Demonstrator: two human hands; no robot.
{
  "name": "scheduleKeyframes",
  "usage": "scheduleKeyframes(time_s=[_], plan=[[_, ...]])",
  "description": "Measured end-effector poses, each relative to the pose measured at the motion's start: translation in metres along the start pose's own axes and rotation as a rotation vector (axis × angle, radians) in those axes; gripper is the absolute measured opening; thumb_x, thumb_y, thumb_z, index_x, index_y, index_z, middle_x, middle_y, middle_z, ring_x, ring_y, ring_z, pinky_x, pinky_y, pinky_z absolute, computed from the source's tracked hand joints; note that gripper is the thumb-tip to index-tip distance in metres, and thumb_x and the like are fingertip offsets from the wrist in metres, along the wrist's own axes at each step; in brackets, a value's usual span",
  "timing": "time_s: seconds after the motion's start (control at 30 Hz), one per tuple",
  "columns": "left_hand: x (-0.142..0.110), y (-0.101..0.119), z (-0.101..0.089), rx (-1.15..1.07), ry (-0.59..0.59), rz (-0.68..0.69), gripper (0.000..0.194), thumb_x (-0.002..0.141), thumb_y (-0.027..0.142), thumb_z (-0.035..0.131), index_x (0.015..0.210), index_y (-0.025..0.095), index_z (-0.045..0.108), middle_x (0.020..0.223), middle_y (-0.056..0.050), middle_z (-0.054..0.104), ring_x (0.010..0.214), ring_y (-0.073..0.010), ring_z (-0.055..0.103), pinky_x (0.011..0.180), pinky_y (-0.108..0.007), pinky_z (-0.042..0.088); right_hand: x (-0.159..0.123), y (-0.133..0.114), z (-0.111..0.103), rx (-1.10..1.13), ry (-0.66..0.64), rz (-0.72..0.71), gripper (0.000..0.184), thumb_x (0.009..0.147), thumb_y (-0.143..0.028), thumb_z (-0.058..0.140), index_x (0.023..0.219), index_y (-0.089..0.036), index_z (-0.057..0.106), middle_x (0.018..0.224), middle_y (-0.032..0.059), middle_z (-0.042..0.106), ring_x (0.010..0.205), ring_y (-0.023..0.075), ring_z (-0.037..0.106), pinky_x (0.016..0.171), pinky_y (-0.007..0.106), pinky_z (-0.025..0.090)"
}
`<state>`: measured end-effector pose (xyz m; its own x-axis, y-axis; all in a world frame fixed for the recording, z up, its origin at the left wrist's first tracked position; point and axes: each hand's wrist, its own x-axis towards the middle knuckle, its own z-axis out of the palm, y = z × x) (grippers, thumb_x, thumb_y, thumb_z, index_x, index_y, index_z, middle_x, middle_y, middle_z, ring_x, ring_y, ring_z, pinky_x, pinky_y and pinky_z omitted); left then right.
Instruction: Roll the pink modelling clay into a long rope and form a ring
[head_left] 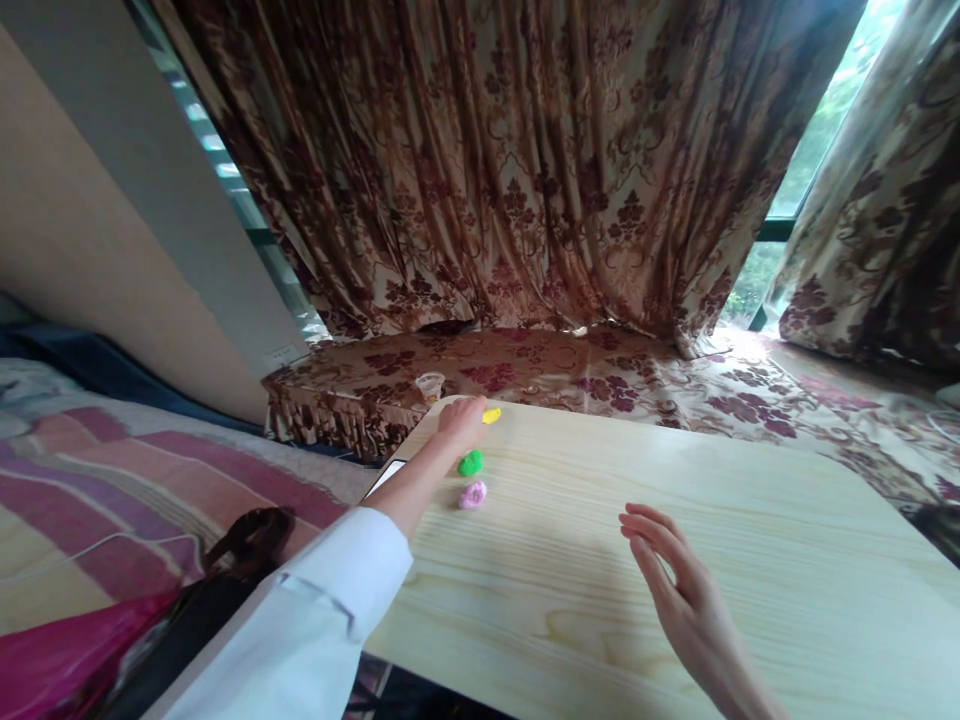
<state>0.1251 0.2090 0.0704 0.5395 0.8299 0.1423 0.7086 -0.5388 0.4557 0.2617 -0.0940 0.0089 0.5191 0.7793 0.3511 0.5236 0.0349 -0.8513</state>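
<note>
Just left of centre in the frame, your left hand (463, 418) seems to pinch the yellow piece (491, 416), though its fingertips are hidden; pulling back low could knock the green piece (470, 463). Your right hand (679, 575), fingers loosely spread, holds nothing.

Home bedroom, striped bedding (247, 470), floral curtains (510, 160)

Looks forward and down from the wearer's head, near a pale wood-grain table (570, 560), facing brown floral fabric curtains (525, 180) beyond; takes in a striped pink-and-purple cloth bedcover (225, 475) at the left side.
</note>
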Motion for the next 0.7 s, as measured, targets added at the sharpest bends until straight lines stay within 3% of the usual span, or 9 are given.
scheduleKeyframes(time_s=[0.07,0.17,0.27,0.33,0.43,0.5,0.6,0.7], plan=[[-0.002,0.000,0.006,0.058,-0.019,0.008,0.032,0.088,0.031,0.053,0.116,0.016,0.052,0.116,-0.009,0.055,0.097,-0.0201,0.058,0.081,-0.041,0.050,-0.001,0.001,-0.005,-0.013,-0.007,0.000,0.025,0.091,-0.035,0.046,0.106,-0.024,0.062,0.123,0.0073,0.052,0.115,0.0228,0.049,0.097,0.037,0.041],[-0.012,0.002,-0.001,0.098,-0.009,0.039,0.029,0.088,0.031,0.052,0.114,0.017,0.054,0.117,-0.009,0.055,0.099,-0.0199,0.057,0.083,-0.040,0.049,-0.004,0.004,-0.015,-0.007,0.004,0.013,0.027,0.090,-0.036,0.047,0.109,-0.024,0.062,0.125,0.0084,0.051,0.115,0.0249,0.050,0.097,0.040,0.042],[-0.044,0.002,-0.016,0.096,0.049,0.054,0.016,0.083,0.031,0.057,0.095,0.020,0.061,0.113,-0.006,0.058,0.103,-0.0200,0.054,0.088,-0.033,0.042,-0.011,0.011,-0.025,0.009,0.029,0.029,0.029,0.088,-0.037,0.049,0.111,-0.024,0.061,0.127,0.0093,0.050,0.114,0.0271,0.051,0.093,0.039,0.047],[-0.076,0.000,-0.019,0.081,0.109,0.011,0.015,0.084,0.034,0.053,0.086,0.021,0.060,0.104,-0.005,0.060,0.094,-0.0194,0.056,0.080,-0.030,0.042,-0.017,0.018,-0.029,-0.007,0.049,0.022,0.027,0.087,-0.037,0.051,0.107,-0.024,0.063,0.124,0.0090,0.053,0.114,0.0276,0.051,0.093,0.039,0.048],[-0.120,-0.007,-0.005,0.035,0.183,-0.098,0.022,0.082,0.044,0.050,0.087,0.023,0.056,0.085,-0.003,0.061,0.077,-0.0200,0.058,0.063,-0.028,0.039,-0.024,0.028,-0.028,-0.017,0.078,0.013,0.024,0.085,-0.037,0.053,0.101,-0.024,0.066,0.118,0.0087,0.058,0.109,0.0276,0.056,0.091,0.037,0.050],[-0.136,-0.010,0.009,-0.020,0.218,-0.133,0.022,0.080,0.041,0.054,0.090,0.021,0.055,0.088,-0.005,0.061,0.078,-0.0224,0.058,0.062,-0.029,0.038,-0.029,0.031,-0.024,0.005,0.087,0.016,0.024,0.086,-0.037,0.053,0.100,-0.023,0.067,0.118,0.0087,0.059,0.106,0.0272,0.058,0.087,0.035,0.052],[-0.145,-0.005,0.026,-0.145,0.220,-0.094,0.017,0.077,0.031,0.057,0.090,0.020,0.057,0.090,-0.007,0.062,0.084,-0.0233,0.058,0.069,-0.031,0.041,-0.033,0.028,-0.015,0.043,0.102,-0.006,0.024,0.084,-0.038,0.056,0.098,-0.023,0.068,0.116,0.0087,0.060,0.106,0.0270,0.058,0.085,0.033,0.053],[-0.154,0.018,0.035,-0.311,0.159,0.003,0.021,0.081,0.031,0.054,0.099,0.021,0.058,0.094,-0.006,0.064,0.086,-0.0186,0.060,0.076,-0.027,0.044,-0.033,0.017,0.000,0.112,0.139,0.026,0.026,0.082,-0.042,0.058,0.096,-0.023,0.069,0.108,0.0084,0.064,0.104,0.0264,0.060,0.083,0.031,0.053]])
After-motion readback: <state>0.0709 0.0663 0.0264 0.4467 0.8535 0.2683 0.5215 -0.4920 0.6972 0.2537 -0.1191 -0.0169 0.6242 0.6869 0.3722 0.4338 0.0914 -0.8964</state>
